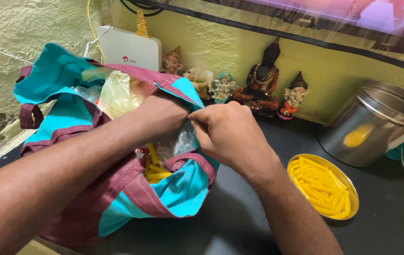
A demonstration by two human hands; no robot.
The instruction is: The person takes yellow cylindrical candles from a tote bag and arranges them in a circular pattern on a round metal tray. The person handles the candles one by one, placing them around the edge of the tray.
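- The left hand (157, 113) is sunk into the mouth of a teal and maroon cloth bag (70, 141), fingers hidden among the clear plastic wrappers (117, 92) — whether it grips anything cannot be told.
- The right hand (228, 132) is closed in a pinch on a clear plastic packet (185, 141) at the bag's rim, seemingly to hold it apart.
- Yellow pasta tubes (154, 172) show inside the bag; more lie on a steel plate (350, 208) well to the right.
- A lidded steel tin (376, 125) stands behind the plate.
- The worktop (390, 222) is dark; small figurines (263, 82) line the yellow-green wall — a white box (129, 47) leans there.
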